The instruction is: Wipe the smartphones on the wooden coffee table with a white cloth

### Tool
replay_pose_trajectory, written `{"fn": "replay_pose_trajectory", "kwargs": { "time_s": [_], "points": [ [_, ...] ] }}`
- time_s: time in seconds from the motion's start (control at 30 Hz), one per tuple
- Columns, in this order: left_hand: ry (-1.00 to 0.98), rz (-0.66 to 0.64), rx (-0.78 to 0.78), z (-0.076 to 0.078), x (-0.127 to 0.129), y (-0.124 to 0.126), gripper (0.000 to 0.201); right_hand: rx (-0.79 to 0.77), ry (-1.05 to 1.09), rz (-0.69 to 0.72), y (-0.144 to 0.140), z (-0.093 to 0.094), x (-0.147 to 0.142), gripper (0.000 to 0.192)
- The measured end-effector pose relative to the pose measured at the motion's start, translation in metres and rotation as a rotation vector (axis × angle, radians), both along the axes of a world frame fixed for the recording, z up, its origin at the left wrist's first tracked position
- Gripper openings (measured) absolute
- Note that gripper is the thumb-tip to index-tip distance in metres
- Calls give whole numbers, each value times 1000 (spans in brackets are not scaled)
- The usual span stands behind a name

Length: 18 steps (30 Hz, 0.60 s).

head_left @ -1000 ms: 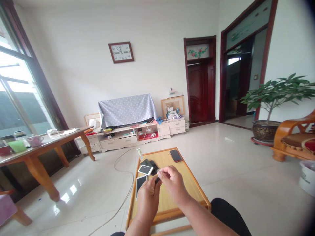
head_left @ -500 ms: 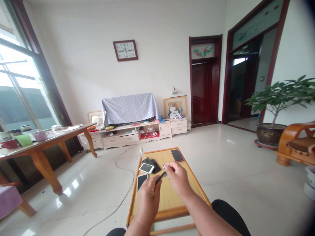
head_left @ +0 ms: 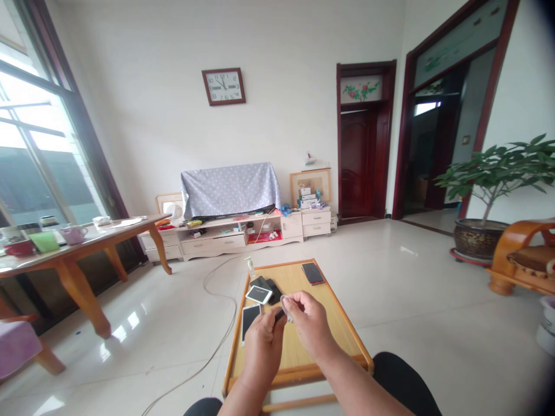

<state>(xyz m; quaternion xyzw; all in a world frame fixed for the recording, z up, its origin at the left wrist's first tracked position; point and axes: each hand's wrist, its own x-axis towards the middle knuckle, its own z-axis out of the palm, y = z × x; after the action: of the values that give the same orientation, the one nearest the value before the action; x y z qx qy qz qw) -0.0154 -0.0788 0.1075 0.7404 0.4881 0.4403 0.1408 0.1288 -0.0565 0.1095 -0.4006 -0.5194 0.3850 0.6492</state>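
Note:
My left hand [head_left: 262,341] is closed around a dark, slim phone [head_left: 280,315], seen almost edge-on and mostly covered by the fingers. My right hand [head_left: 309,320] pinches a clear, pale-rimmed thin piece [head_left: 284,301] against the phone's far end; whether it is a case or a film I cannot tell. Both hands are above a small wooden table [head_left: 318,341]. Beyond my left hand lie a white-framed phone [head_left: 259,294] on top of dark phones [head_left: 274,290], and another white phone [head_left: 250,319] by the left edge. A dark phone with a red rim [head_left: 313,273] rests at the far right corner.
A pump bottle [head_left: 250,266] stands at the table's far left corner. A cable [head_left: 235,315] runs over the floor on the left. Farther off are a low cabinet [head_left: 212,245], a larger table with cups [head_left: 130,227] and a potted plant [head_left: 481,237].
My right hand has moved left, bringing the clear piece up to the phone. Less of the phone shows now, while my left hand has stayed almost in place.

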Motion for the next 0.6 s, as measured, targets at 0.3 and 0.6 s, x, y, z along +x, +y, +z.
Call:
{"fn": "replay_pose_trajectory", "kwargs": {
  "time_s": [0.3, 0.6],
  "points": [
    [-483, -209, -253, 7, 12, -2, 37, -190, 269, 134, 0, 10, 9, 43],
    [-525, -170, -191, 4, 4, 10, 35, -255, 257, 194, -4, -30, 8, 43]
  ]
}}
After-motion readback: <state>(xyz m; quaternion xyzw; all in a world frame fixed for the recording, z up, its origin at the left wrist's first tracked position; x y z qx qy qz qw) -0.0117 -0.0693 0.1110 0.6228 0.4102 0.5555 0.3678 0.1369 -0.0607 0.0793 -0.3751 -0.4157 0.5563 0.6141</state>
